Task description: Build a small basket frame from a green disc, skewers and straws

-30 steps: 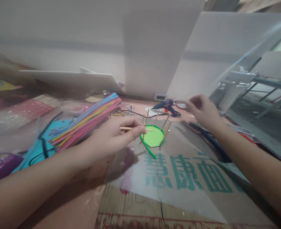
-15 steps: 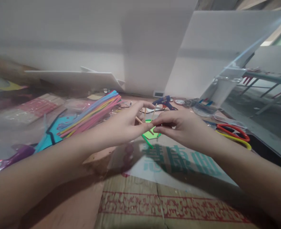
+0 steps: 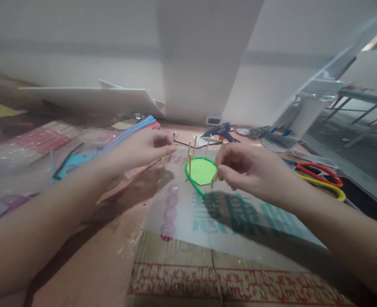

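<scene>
A bright green flat piece [image 3: 201, 171] lies on a sheet in front of me, with several thin wooden sticks [image 3: 194, 148] standing around its edge. A darker green pipe cleaner [image 3: 195, 187] runs along the rim, its loose end pointing toward me. My right hand [image 3: 247, 168] is at the piece's right edge, thumb and index finger closed around a wooden stick there; the fingers partly hide it. To the left of the piece, apart from it, my left hand [image 3: 150, 147] hovers with loosely bent fingers and nothing visible in them.
Behind the piece lies a blue glue gun [image 3: 220, 132]. Red-handled pliers [image 3: 319, 171] and a yellow handle [image 3: 325, 187] are at right, near a clear container [image 3: 279, 140]. Colourful pipe cleaners [image 3: 130, 132] and purple scissors [image 3: 12, 202] lie left. White boards [image 3: 92, 100] stand behind.
My left hand has drawn back to the left, away from the green piece, uncovering it and its sticks. My right hand has shifted slightly right and stays at the edge.
</scene>
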{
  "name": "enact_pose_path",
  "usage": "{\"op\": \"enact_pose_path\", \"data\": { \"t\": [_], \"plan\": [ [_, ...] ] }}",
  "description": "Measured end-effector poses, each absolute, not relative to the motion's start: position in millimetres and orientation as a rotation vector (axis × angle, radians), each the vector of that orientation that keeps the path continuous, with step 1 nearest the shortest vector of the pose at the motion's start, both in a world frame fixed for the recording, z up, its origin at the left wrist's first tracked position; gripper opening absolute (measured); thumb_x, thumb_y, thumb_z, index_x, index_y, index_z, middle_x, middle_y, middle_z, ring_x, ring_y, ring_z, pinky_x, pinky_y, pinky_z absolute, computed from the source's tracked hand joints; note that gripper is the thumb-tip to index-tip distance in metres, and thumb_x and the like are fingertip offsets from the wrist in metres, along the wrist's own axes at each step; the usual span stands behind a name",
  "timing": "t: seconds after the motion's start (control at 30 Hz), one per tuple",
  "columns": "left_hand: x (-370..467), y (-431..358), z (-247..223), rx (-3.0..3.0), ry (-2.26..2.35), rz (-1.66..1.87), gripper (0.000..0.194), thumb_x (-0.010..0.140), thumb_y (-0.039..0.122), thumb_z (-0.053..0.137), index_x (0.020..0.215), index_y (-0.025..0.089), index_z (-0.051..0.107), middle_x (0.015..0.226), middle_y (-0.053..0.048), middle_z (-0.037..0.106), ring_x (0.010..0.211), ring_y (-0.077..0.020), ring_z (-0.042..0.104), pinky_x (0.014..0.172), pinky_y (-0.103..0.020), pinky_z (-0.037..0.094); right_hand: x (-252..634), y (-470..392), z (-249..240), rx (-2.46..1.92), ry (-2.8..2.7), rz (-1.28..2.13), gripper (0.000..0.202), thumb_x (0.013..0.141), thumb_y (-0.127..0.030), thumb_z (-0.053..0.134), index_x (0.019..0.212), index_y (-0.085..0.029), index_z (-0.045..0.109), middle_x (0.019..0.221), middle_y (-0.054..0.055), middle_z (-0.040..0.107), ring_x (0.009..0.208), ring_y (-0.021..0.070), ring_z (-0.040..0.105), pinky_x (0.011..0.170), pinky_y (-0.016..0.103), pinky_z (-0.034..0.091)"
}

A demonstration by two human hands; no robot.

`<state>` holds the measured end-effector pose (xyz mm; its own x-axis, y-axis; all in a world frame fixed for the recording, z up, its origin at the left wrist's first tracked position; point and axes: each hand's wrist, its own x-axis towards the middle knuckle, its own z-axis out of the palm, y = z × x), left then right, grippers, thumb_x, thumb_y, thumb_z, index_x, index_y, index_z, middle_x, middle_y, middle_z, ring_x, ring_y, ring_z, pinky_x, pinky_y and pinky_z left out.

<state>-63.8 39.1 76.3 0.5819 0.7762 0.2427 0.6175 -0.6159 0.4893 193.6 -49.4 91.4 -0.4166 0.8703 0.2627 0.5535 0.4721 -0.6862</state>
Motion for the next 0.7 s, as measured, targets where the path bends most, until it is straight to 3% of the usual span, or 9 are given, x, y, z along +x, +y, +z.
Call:
{"op": "enact_pose_path", "data": {
  "t": [0.17,0.27,0.4,0.6,0.7],
  "plan": [
    [-58,46,40,2.673,0.902,0.434,0.030,0.097,0.034,0.051,0.118,0.028,0.071,0.111,-0.002,0.075,0.096,-0.0180,0.069,0.083,-0.028,0.050,209,-54,81,-1.146,-1.996,0.776,0.006,0.087,-0.021,0.060,0.084,-0.022,0.055,0.074,-0.002,0.061,0.060,0.0117,0.057,0.053,0.026,0.044],
    [-45,45,25,2.804,0.763,0.444,0.031,0.098,0.026,0.047,0.118,0.029,0.071,0.121,-0.001,0.073,0.109,-0.0182,0.067,0.094,-0.029,0.049,211,-57,74,-1.141,-1.992,0.755,0.008,0.088,-0.022,0.059,0.081,-0.022,0.055,0.073,-0.002,0.058,0.061,0.0116,0.056,0.054,0.026,0.046],
    [-35,44,17,2.907,0.833,0.402,0.027,0.096,0.025,0.050,0.109,0.027,0.074,0.113,-0.002,0.076,0.104,-0.0183,0.069,0.093,-0.028,0.049,215,-64,64,-1.169,-1.997,0.686,0.013,0.095,-0.029,0.052,0.085,-0.022,0.055,0.070,-0.002,0.058,0.060,0.0124,0.056,0.054,0.026,0.045],
    [-27,16,12,2.930,0.921,0.370,0.027,0.098,0.029,0.047,0.100,0.023,0.074,0.097,-0.005,0.076,0.091,-0.0187,0.070,0.084,-0.029,0.050,221,-61,43,-1.291,-2.144,0.322,0.012,0.097,-0.029,0.047,0.090,-0.023,0.055,0.075,0.002,0.065,0.065,0.0166,0.060,0.057,0.028,0.042],
    [-25,5,10,2.908,0.977,0.376,0.029,0.099,0.032,0.046,0.107,0.023,0.073,0.098,-0.005,0.076,0.092,-0.0201,0.070,0.083,-0.030,0.051,217,-52,36,-1.373,-2.206,0.223,0.013,0.096,-0.030,0.045,0.092,-0.022,0.055,0.074,0.003,0.064,0.062,0.0175,0.056,0.057,0.029,0.038]
  ]
}}
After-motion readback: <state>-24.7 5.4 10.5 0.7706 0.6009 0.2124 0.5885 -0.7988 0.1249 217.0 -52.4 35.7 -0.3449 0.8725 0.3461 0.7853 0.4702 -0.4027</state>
